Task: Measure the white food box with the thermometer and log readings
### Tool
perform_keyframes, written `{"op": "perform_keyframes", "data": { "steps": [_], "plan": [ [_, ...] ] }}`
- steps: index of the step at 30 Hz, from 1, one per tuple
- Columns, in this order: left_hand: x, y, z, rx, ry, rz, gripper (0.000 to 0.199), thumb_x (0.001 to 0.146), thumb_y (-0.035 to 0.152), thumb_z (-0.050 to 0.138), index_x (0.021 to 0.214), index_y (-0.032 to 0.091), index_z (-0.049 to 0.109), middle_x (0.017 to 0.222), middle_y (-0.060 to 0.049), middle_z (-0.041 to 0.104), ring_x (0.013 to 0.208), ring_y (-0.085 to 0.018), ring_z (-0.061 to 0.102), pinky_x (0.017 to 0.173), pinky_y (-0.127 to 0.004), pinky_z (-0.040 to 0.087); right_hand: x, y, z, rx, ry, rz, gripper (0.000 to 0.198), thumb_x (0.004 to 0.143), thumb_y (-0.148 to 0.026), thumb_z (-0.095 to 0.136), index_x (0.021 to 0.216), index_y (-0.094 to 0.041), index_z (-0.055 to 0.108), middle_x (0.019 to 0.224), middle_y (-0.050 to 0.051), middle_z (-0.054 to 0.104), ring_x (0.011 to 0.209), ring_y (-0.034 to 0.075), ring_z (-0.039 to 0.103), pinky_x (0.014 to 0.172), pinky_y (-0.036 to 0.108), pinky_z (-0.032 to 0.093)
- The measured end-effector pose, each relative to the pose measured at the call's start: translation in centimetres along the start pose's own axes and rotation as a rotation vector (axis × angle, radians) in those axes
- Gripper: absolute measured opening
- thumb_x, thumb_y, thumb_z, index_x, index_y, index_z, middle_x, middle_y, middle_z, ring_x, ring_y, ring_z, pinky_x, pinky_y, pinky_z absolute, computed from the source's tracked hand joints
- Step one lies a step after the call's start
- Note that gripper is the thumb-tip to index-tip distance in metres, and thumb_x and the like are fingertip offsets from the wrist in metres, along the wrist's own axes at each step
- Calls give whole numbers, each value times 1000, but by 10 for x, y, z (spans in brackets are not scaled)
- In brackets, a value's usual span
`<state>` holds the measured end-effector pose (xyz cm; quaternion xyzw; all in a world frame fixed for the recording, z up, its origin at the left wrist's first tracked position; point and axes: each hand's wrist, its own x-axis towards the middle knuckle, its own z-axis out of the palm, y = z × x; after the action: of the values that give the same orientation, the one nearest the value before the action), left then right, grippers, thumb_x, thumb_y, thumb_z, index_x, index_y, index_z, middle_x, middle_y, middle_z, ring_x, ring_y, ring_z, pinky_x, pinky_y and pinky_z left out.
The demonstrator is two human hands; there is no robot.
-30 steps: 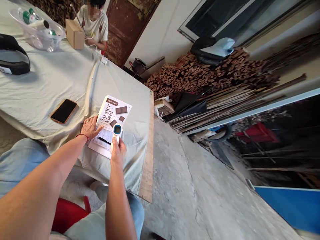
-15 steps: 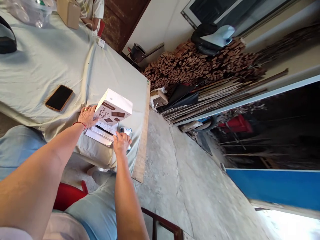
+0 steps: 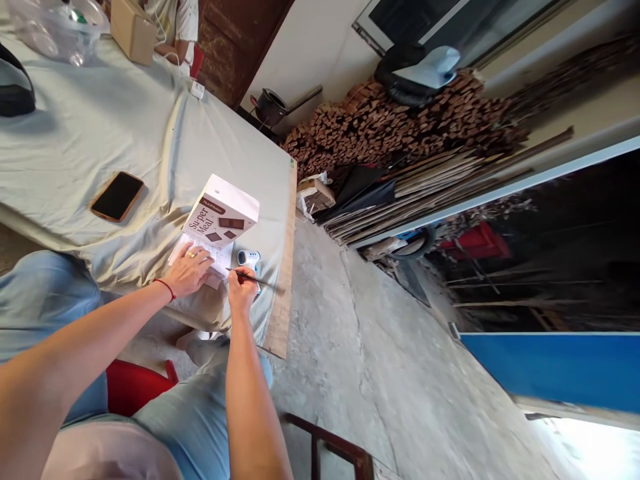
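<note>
While the lower middle of the frame was largely taken up by a gray concrete floor (image 3: 325, 380), much of the left half was filled by a table (image 3: 100, 133) covered with a pale, creased cloth. Split firewood (image 3: 360, 127) was stacked above the center, and a blue panel (image 3: 555, 370) could be seen at the lower right. At the upper left, a clear basin (image 3: 95, 28) and a cardboard box (image 3: 133, 30) were ranged along the table, with part of another person, in a white sleeve (image 3: 187, 27), visible just beyond.

Left of the frame's center, a white box (image 3: 223, 217) printed "Su-per Meal" was seen standing on the table. Just below it lay papers (image 3: 223, 257), partly covered by the left hand (image 3: 190, 269), which was laid flat with nothing gripped in it. Right of that, the right hand (image 3: 242, 288) was closed, thumb and fingers pressed together. Farther left, well apart from both hands, a dark phone (image 3: 117, 196) in an orange-brown case was laid face up. A white and blue handheld device (image 3: 249, 258) was placed beside the papers, partly hidden by the right hand. Slimmest of all, a black pen (image 3: 255, 278) was gripped in the right hand, its tip pointed toward the papers; whether they were touched by it could not be told.
</note>
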<state>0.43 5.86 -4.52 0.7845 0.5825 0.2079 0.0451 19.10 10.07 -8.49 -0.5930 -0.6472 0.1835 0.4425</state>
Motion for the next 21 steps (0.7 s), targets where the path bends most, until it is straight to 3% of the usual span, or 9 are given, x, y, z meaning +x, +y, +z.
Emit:
{"op": "perform_keyframes", "data": {
  "steps": [4, 10, 21],
  "plan": [
    [-11, 9, 8, 25, -59, 47, 19, 95, 27, 59, 106, 16, 70, 123, -12, 64, 118, -31, 57, 108, -47, 42, -8, -6, 22, 117, 40, 61, 18, 82, -37, 51, 80, -21, 57, 70, -1, 63, 63, 15, 58, 64, 28, 50],
    [-16, 10, 13, 27, -51, 59, 21, 95, 28, 59, 109, 17, 70, 125, -13, 60, 120, -31, 53, 107, -49, 40, -15, -5, 24, 146, 74, 110, 15, 79, -36, 51, 75, -22, 55, 67, -1, 61, 64, 17, 57, 66, 30, 50],
    [-17, 11, 17, 19, -46, 62, 25, 96, 27, 58, 113, 15, 70, 126, -14, 60, 120, -33, 52, 108, -50, 38, -16, -7, 22, 122, 19, 71, 14, 77, -37, 52, 73, -23, 54, 65, 0, 61, 64, 18, 58, 67, 32, 51]
  ]
}}
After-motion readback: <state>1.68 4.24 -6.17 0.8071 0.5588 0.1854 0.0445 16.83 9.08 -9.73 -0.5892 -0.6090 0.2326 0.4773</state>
